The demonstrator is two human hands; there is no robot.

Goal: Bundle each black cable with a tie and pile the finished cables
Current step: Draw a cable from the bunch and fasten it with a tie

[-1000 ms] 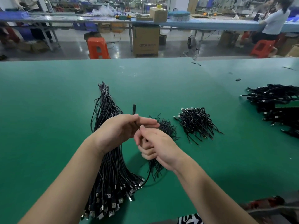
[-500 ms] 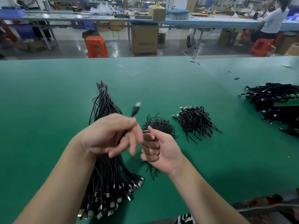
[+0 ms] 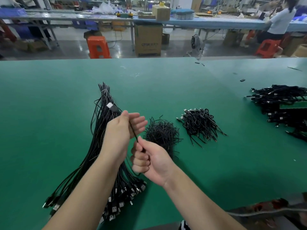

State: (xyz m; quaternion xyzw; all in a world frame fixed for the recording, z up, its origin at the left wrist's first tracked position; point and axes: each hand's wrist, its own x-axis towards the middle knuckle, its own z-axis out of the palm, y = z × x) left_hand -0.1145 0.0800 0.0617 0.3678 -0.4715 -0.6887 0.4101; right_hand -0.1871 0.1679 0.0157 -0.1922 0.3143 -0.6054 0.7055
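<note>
- Cable (image 3: 132, 130) in work: one black strand runs taut from the left hand (image 3: 119, 130) down into the right hand (image 3: 149, 161), above the loose bunch (image 3: 99, 146) on the green tabletop (image 3: 49, 113).
- Left hand pinches it near the plug (image 3: 111, 107), its other fingers spread; right hand is fisted round the gathered part.
- Step, likely: coiling before tying.
- Next calls for a tie from the heap of ties (image 3: 162, 132), then the finished pile (image 3: 201, 125).
</note>
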